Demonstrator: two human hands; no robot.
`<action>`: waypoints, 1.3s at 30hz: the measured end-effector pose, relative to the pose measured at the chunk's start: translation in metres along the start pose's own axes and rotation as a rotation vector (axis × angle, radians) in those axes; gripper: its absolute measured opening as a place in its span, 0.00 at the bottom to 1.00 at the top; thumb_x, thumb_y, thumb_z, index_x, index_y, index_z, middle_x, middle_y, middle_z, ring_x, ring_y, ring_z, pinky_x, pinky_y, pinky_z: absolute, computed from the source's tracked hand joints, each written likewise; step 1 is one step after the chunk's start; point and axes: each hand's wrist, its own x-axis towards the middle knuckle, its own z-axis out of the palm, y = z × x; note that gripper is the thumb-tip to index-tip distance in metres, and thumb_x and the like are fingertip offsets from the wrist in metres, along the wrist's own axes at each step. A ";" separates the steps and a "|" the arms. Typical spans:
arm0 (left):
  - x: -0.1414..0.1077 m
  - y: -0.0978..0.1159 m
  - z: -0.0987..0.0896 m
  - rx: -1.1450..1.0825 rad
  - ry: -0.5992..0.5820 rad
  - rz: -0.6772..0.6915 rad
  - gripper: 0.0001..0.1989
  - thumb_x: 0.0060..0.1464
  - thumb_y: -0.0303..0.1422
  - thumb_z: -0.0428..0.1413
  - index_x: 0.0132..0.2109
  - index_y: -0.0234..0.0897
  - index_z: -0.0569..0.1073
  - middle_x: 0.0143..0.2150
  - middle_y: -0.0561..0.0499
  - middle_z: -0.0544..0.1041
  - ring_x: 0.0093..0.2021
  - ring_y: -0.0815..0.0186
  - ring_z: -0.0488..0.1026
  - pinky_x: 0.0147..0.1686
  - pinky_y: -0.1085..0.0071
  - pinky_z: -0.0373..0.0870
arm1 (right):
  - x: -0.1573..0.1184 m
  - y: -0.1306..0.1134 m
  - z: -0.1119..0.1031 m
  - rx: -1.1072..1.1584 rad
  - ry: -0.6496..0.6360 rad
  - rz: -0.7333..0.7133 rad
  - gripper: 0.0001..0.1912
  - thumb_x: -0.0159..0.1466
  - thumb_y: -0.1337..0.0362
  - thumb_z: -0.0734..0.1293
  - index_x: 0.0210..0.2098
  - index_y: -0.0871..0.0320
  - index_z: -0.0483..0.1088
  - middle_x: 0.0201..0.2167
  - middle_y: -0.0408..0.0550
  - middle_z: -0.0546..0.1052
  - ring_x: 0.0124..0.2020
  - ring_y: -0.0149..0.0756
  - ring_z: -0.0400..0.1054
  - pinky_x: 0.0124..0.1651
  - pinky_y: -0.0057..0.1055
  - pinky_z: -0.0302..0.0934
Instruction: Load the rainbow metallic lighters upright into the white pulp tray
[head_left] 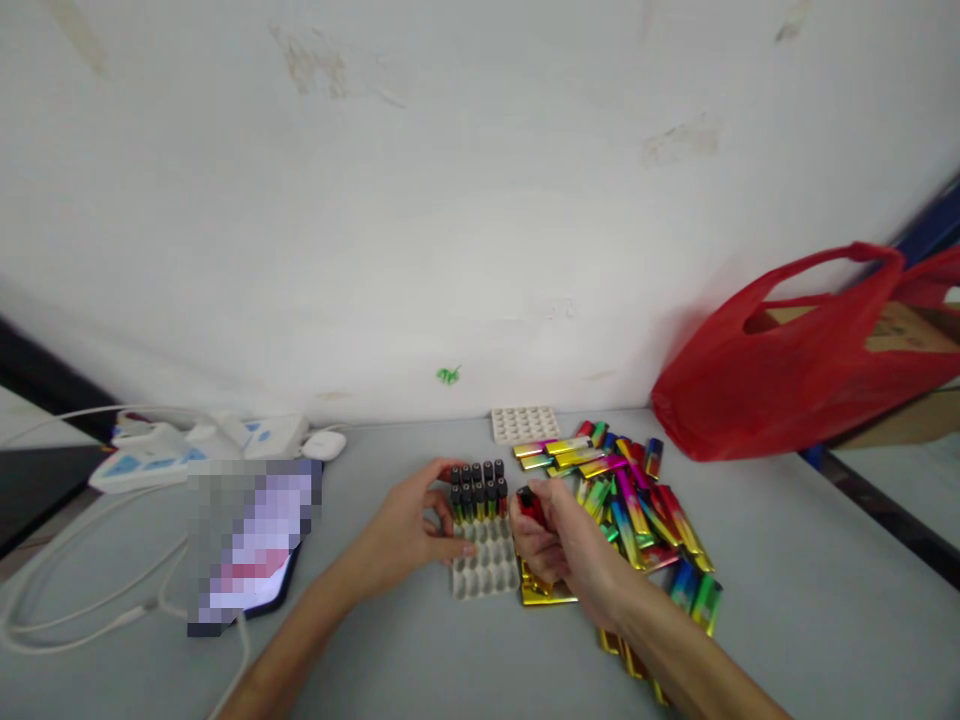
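A white slotted tray [486,575] lies on the table in front of me, its far rows filled with upright black-topped lighters [478,492]. Curled around the tray's left side, my left hand [409,535] has its thumb on the near slots and its fingers by the standing lighters. My right hand [562,540] is closed on a red lighter [529,503] with a black end up, held just right of the tray. Beside and behind that hand spreads a loose pile of shiny multicoloured lighters [630,500], partly covered by my right forearm.
Against the wall lies a second slotted tray [525,424]. A red plastic bag [795,370] with cardboard inside stands at the right. On the left are a phone [262,550] with a blurred screen, a white power strip [180,455], a charger [325,444] and loose cables.
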 end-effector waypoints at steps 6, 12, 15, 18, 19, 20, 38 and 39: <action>-0.001 -0.007 0.002 -0.061 -0.018 -0.014 0.49 0.44 0.36 0.78 0.70 0.41 0.66 0.33 0.59 0.73 0.34 0.61 0.76 0.32 0.64 0.83 | -0.002 -0.003 -0.001 0.016 -0.049 -0.014 0.25 0.65 0.41 0.64 0.26 0.53 0.55 0.22 0.31 0.46 0.22 0.27 0.30 0.22 0.27 0.26; -0.001 -0.005 0.002 -0.025 -0.010 -0.004 0.49 0.44 0.37 0.78 0.70 0.41 0.66 0.33 0.58 0.73 0.34 0.60 0.76 0.32 0.65 0.81 | -0.002 -0.003 -0.002 0.013 -0.069 -0.013 0.25 0.67 0.43 0.63 0.25 0.52 0.54 0.22 0.32 0.47 0.22 0.28 0.31 0.22 0.28 0.25; 0.000 -0.005 0.003 -0.001 -0.001 0.001 0.48 0.44 0.36 0.77 0.70 0.42 0.67 0.35 0.56 0.75 0.35 0.61 0.76 0.32 0.67 0.80 | -0.002 -0.003 -0.002 0.018 -0.057 -0.001 0.23 0.66 0.44 0.62 0.25 0.52 0.53 0.22 0.31 0.47 0.22 0.28 0.31 0.22 0.28 0.26; 0.000 -0.007 0.002 -0.042 0.006 0.013 0.50 0.44 0.35 0.77 0.71 0.45 0.65 0.50 0.49 0.77 0.35 0.65 0.75 0.32 0.66 0.80 | -0.001 -0.003 -0.001 0.022 -0.033 0.001 0.22 0.65 0.45 0.62 0.25 0.52 0.53 0.21 0.31 0.46 0.22 0.27 0.30 0.22 0.29 0.26; 0.000 -0.008 0.002 -0.057 0.003 0.016 0.51 0.43 0.35 0.78 0.71 0.46 0.64 0.56 0.46 0.75 0.34 0.66 0.75 0.32 0.66 0.80 | -0.002 -0.003 -0.001 0.026 -0.027 0.003 0.22 0.65 0.45 0.62 0.25 0.52 0.53 0.21 0.31 0.46 0.22 0.27 0.30 0.22 0.29 0.26; 0.001 -0.010 0.001 -0.066 -0.006 0.015 0.52 0.43 0.35 0.78 0.72 0.48 0.63 0.59 0.45 0.73 0.34 0.67 0.75 0.32 0.66 0.80 | -0.002 -0.003 0.000 0.029 -0.020 0.005 0.22 0.64 0.45 0.62 0.25 0.52 0.53 0.21 0.30 0.46 0.22 0.27 0.30 0.22 0.29 0.26; -0.001 -0.006 -0.006 -0.093 -0.102 -0.009 0.55 0.45 0.35 0.79 0.74 0.45 0.61 0.50 0.48 0.77 0.36 0.65 0.76 0.36 0.67 0.78 | -0.003 -0.001 0.002 0.019 0.000 0.000 0.21 0.62 0.45 0.63 0.26 0.52 0.55 0.21 0.31 0.46 0.21 0.26 0.32 0.22 0.28 0.26; -0.001 -0.007 -0.007 -0.084 -0.111 -0.011 0.55 0.45 0.36 0.79 0.75 0.45 0.60 0.47 0.50 0.77 0.36 0.65 0.76 0.36 0.66 0.78 | -0.003 -0.002 0.002 0.027 -0.006 0.003 0.21 0.63 0.44 0.63 0.26 0.52 0.55 0.21 0.31 0.46 0.21 0.26 0.31 0.22 0.28 0.26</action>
